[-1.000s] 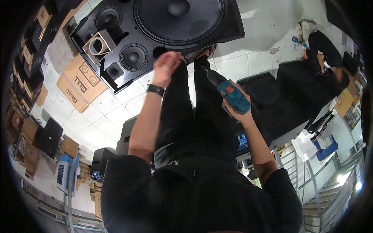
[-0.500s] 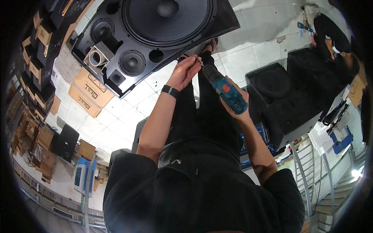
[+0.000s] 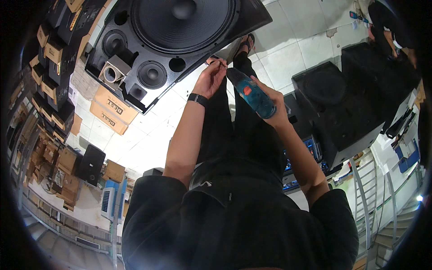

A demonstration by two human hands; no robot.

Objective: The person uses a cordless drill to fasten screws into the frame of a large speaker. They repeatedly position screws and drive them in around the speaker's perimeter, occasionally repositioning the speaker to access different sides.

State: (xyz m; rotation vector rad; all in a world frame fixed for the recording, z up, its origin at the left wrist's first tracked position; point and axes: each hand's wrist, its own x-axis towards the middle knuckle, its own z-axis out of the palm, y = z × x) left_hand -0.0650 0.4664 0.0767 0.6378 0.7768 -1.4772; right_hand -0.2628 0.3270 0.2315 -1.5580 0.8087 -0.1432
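My right hand (image 3: 275, 107) grips a teal and black cordless drill (image 3: 252, 95), its black nose pointing up and left. Close to that nose is my left hand (image 3: 210, 82), with fingertips pinched together on something too small to make out. A dark watch sits on the left wrist. Both hands are over my legs, just short of a large black speaker cabinet (image 3: 167, 61). On its face are a big woofer (image 3: 198, 31), two smaller round drivers, and a beige square frame with a round opening (image 3: 111, 74).
Flattened cardboard (image 3: 108, 108) lies under the cabinet's left end. More black speakers (image 3: 324, 99) stand at right, with a bent-over person (image 3: 386, 27) beyond them. Boxed black units (image 3: 51, 58) are stacked at left. A blue and white appliance (image 3: 112, 200) stands lower left.
The drill and my right hand have shifted slightly up and left, and the drill lies more slanted. My left fingertips stay pinched. The whole view has turned slightly.
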